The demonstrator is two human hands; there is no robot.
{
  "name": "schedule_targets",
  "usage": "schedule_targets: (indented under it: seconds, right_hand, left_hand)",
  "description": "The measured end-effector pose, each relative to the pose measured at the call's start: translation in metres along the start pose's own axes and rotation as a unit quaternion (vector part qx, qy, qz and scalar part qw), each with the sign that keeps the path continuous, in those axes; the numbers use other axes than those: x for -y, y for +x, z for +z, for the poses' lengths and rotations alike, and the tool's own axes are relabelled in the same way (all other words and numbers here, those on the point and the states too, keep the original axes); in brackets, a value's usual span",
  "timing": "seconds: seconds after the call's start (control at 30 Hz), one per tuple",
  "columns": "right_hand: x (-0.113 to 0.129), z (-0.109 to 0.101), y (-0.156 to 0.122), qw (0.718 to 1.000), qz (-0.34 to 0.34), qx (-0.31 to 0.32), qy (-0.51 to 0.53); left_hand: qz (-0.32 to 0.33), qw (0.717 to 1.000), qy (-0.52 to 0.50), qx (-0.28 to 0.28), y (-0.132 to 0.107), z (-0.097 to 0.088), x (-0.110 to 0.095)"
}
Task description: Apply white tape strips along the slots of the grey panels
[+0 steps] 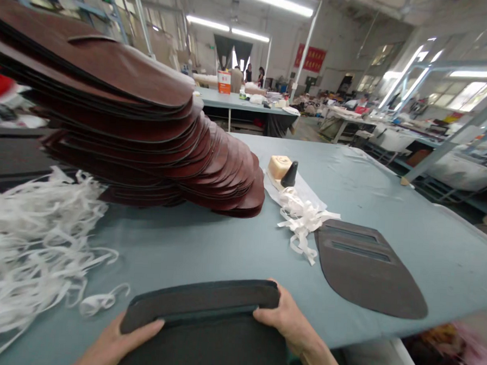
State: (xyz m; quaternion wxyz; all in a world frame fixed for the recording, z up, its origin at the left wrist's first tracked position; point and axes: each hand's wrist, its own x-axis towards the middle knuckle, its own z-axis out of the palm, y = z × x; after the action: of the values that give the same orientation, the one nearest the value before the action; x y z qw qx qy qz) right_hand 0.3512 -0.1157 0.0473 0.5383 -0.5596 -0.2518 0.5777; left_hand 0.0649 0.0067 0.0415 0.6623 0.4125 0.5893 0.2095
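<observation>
A dark brown, flat panel (214,344) with a long slot near its far edge is held up at the near side of the table. My left hand (123,337) grips its left corner, thumb lying on top by the slot's end. At the right corner my right hand (279,318) pinches the panel, thumb on the upper face and fingers hidden beneath. To the right a similar dark panel (369,276) with two slots lies flat on the table. Beyond my hands leans a tall stack of reddish-brown rounded leather pieces (179,157).
A heap of white strips (28,236) covers the table's left side. More white strips (302,218) lie beside a yellowish block (279,166) and a black cone (289,174). The blue-grey table (174,249) ends at the right front. Farther back, people stand near another worktable (248,101).
</observation>
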Motion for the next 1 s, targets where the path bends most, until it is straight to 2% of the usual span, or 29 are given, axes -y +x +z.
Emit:
schedule_targets:
  seconds: [0.1,0.17,0.23,0.3,0.37,0.4,0.43,0.5,0.53,0.57,0.6,0.63,0.73,0.77,0.83,0.9,1.0]
  right_hand:
    - [-0.002,0.000,0.002,0.999,-0.014,-0.018,-0.029]
    - [-0.002,-0.001,0.003,0.998,-0.019,-0.024,-0.051]
    - [-0.001,-0.007,0.005,0.997,-0.028,-0.019,-0.071]
    - [0.002,-0.021,0.009,0.994,-0.053,-0.029,-0.096]
    - [0.008,-0.046,0.016,0.978,-0.103,-0.102,-0.147]
    - [0.012,-0.060,0.020,0.958,-0.132,-0.166,-0.191]
    - [0.016,-0.075,0.026,0.925,-0.163,-0.238,-0.245]
    - [0.023,-0.101,0.037,0.826,-0.216,-0.361,-0.376]
    - [0.025,-0.110,0.044,0.770,-0.233,-0.397,-0.441]
    - [0.027,-0.116,0.050,0.722,-0.246,-0.415,-0.496]
    - [0.027,-0.119,0.056,0.687,-0.255,-0.419,-0.535]
    - [0.027,-0.119,0.061,0.668,-0.260,-0.413,-0.561]
    - [0.021,-0.107,0.068,0.667,-0.278,-0.368,-0.585]
    - [0.019,-0.102,0.068,0.668,-0.287,-0.348,-0.592]
    - [0.016,-0.095,0.064,0.673,-0.312,-0.294,-0.602]
    - [0.018,-0.095,0.060,0.683,-0.341,-0.259,-0.592]
    - [0.031,-0.103,0.064,0.676,-0.375,-0.301,-0.558]
  left_hand:
    - [0.008,0.997,0.072,0.027,0.015,-0.007,-0.006]
    - [0.038,0.989,0.141,0.026,0.027,-0.015,-0.005]
    - [0.085,0.978,0.192,-0.003,0.039,-0.020,-0.001]
    - [0.139,0.965,0.218,-0.036,0.050,-0.023,0.004]
    - [0.208,0.943,0.246,-0.082,0.059,-0.019,0.005]
    - [0.252,0.922,0.271,-0.112,0.062,-0.014,0.003]
    - [0.301,0.895,0.298,-0.138,0.064,-0.006,-0.002]
    - [0.384,0.843,0.338,-0.164,0.062,0.022,-0.018]
    - [0.413,0.833,0.338,-0.144,0.059,0.042,-0.029]
    - [0.421,0.840,0.328,-0.093,0.056,0.067,-0.039]
    - [0.420,0.849,0.318,-0.027,0.053,0.095,-0.049]
    - [0.418,0.856,0.302,0.033,0.051,0.125,-0.057]
    - [0.381,0.878,0.233,0.172,0.059,0.217,-0.072]
    - [0.354,0.889,0.210,0.200,0.066,0.244,-0.074]
    - [0.306,0.908,0.191,0.212,0.083,0.287,-0.073]
    - [0.286,0.916,0.193,0.205,0.098,0.313,-0.070]
    - [0.279,0.920,0.190,0.201,0.109,0.323,-0.066]
